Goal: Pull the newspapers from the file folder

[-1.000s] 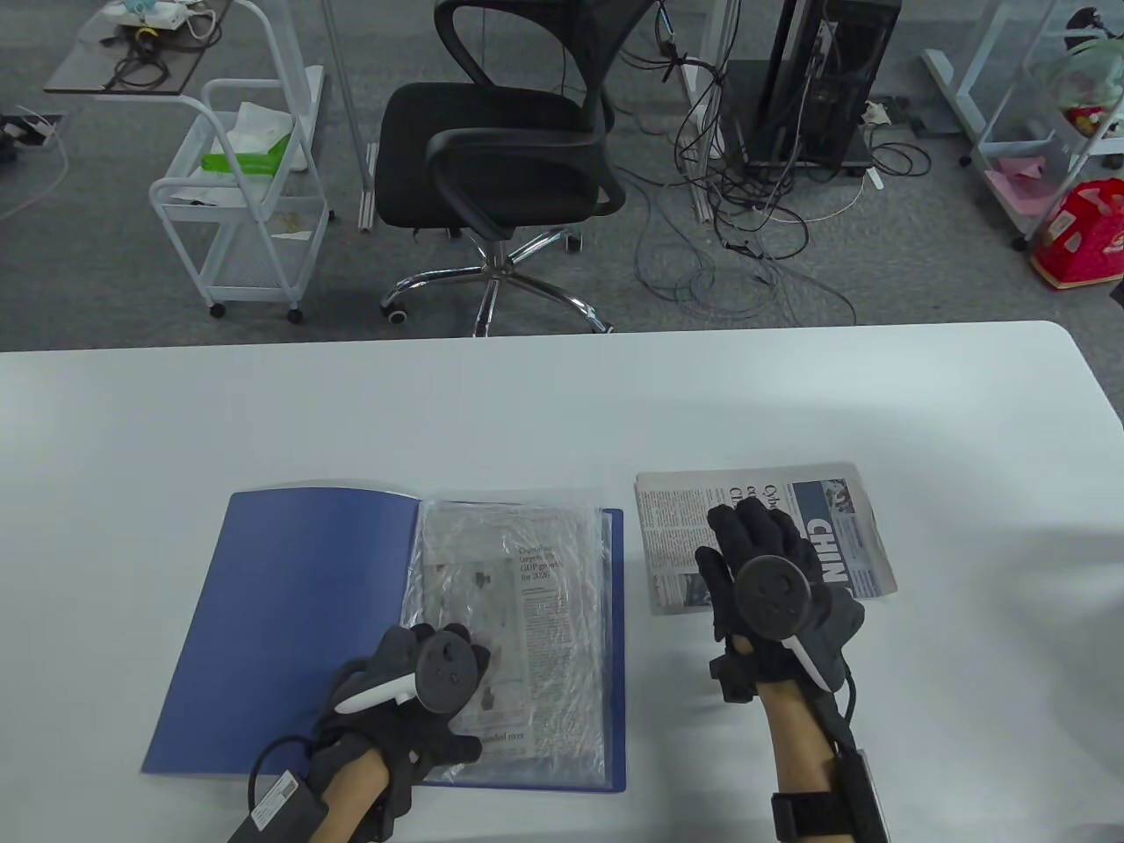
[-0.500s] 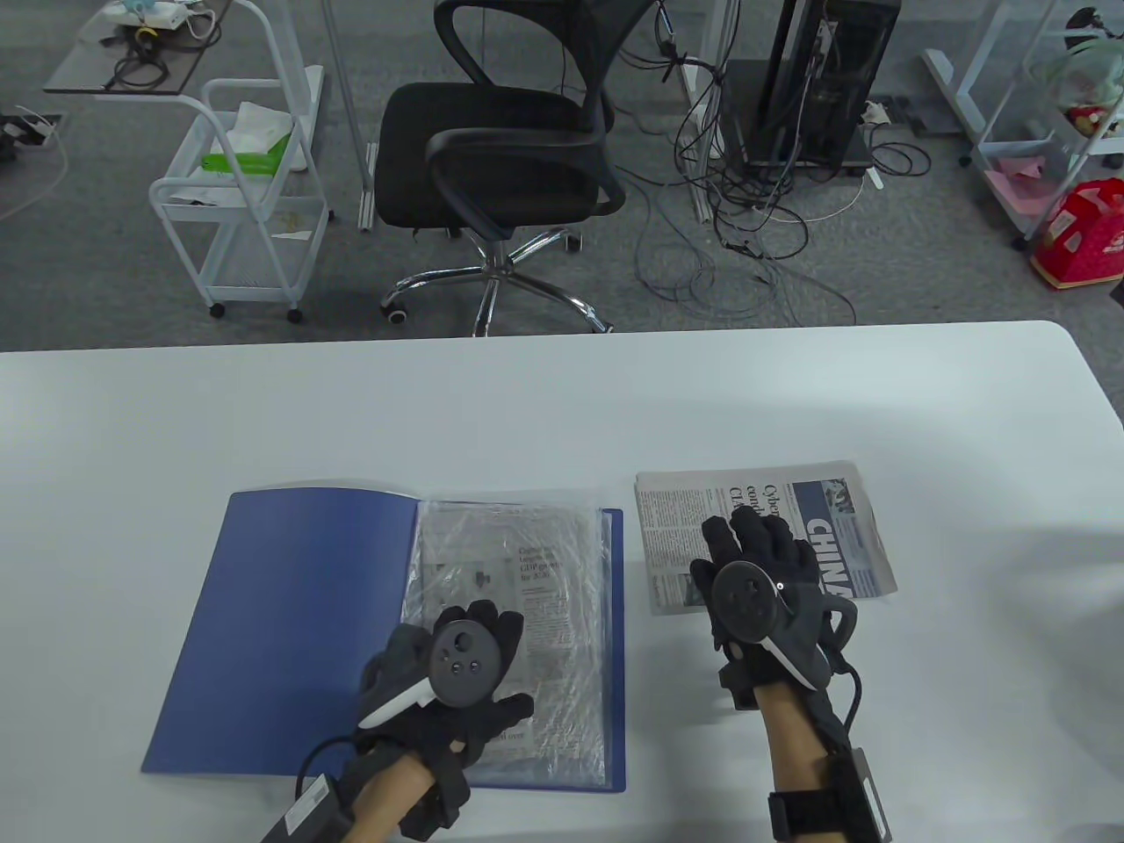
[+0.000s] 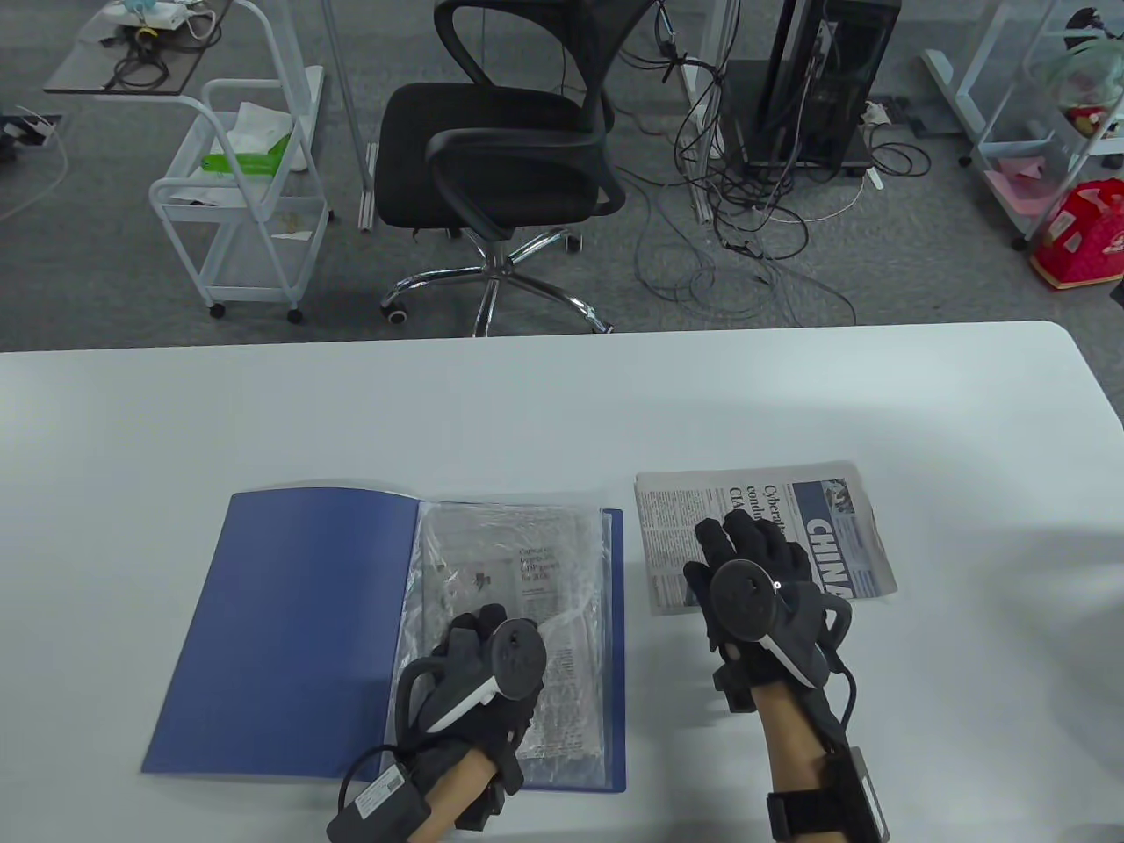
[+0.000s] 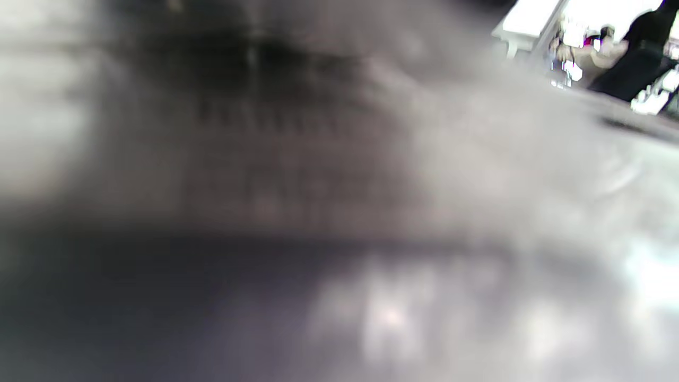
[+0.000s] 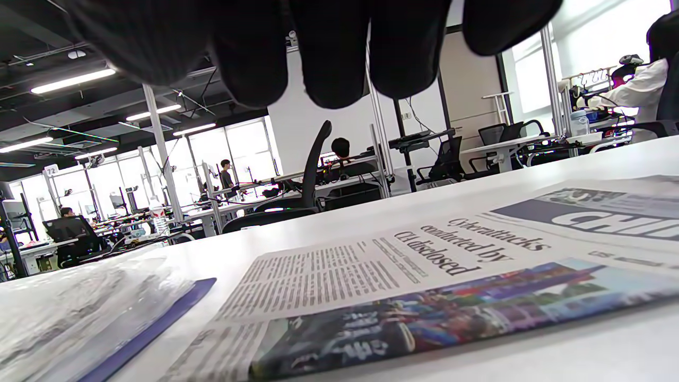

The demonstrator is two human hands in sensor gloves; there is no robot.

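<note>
The long white rectangular table [image 3: 544, 413] filled the lower part of the table view, with grey carpet beyond its far edge. On its near left part lay the open blue plastic file folder [image 3: 299, 623], its cover spread flat to the left and its crinkled clear plastic sleeves [image 3: 527, 553] stacked on the right half. A folded newspaper sheet [image 3: 536, 571] sat inside the top sleeve, its print showing through the plastic. Just right of the folder, apart from its edge, a second folded newspaper with a blue masthead strip [image 3: 825, 527] lay flat on the bare table.

The left hand in its dark sensor glove [image 3: 479, 685] came in from the bottom edge and was tipped onto its side over the near part of the sleeves, the round tracker turned edge-on towards the right. Its fingers were bent down at the sleeve near the opening; whether they pinched plastic or paper could not be told, and the left wrist view was only a grey blur. The right hand in its dark glove [image 3: 755, 580] hung palm-down over the near left part of the loose newspaper, wrist straight. In the right wrist view its fingertips [image 5: 329, 58] sat side by side, clear above the page, holding nothing.
</note>
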